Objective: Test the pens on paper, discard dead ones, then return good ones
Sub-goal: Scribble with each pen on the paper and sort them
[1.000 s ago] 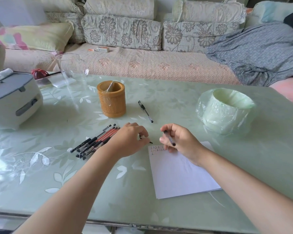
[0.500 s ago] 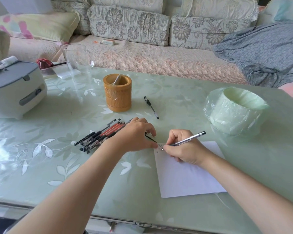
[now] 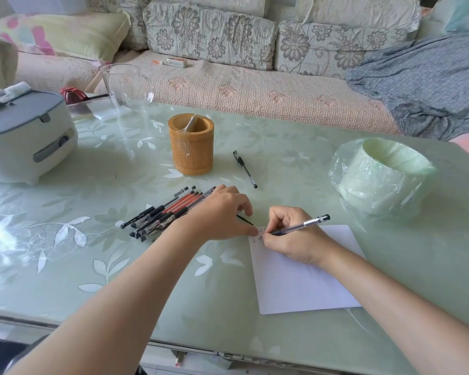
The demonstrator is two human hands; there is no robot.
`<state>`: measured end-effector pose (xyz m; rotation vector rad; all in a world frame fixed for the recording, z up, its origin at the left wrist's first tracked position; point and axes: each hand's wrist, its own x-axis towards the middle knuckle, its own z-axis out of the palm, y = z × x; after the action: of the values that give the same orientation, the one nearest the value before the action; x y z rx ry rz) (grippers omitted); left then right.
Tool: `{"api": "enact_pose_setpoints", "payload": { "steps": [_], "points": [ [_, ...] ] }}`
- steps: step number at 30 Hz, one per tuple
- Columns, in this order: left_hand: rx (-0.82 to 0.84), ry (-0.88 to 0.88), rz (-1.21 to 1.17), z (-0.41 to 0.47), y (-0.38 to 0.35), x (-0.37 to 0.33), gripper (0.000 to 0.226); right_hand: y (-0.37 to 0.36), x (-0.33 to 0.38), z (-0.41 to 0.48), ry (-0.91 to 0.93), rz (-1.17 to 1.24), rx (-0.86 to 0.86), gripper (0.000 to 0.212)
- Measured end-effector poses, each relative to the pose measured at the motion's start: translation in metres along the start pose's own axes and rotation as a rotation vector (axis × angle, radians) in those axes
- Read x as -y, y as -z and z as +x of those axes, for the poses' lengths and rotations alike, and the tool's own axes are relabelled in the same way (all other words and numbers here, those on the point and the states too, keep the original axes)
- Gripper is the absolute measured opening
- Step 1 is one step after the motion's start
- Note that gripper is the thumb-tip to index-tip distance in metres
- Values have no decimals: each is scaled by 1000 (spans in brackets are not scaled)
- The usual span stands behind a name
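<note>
The right hand (image 3: pixel 295 240) pinches pen (image 3: pixel 305 225) tip to paper (image 3: pixel 303 288); left hand (image 3: pixel 217 215) clasps black piece (image 3: pixel 244 220).

Open tabletop (image 3: pixel 295 136) is stretching between the bamboo holder (image 3: pixel 191 155) and the bagged bin (image 3: pixel 377 190), a lone pen (image 3: pixel 244 169) lying across it; the pen pile (image 3: pixel 168 212) is crowding in beside the left hand (image 3: pixel 220 215).

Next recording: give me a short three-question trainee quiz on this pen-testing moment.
1. True or false: the right hand writes on the white paper sheet with a clear-barrelled black pen.
2. The lone black pen lies: A inside, B right of, C behind the brown woven cylindrical holder.
3. Which hand hides one end of the bundle of red and black pens?
Key: 1 true; 2 B; 3 left hand.
</note>
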<state>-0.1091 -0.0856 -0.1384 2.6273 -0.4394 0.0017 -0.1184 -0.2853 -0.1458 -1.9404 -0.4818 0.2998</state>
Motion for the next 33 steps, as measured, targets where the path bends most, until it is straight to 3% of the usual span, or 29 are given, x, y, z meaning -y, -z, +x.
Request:
{"api": "enact_pose_setpoints", "payload": {
  "steps": [33],
  "points": [
    [2,63,0,3,0,-8,48,-1,-3,-2,29,-76,-27,23]
  ]
}}
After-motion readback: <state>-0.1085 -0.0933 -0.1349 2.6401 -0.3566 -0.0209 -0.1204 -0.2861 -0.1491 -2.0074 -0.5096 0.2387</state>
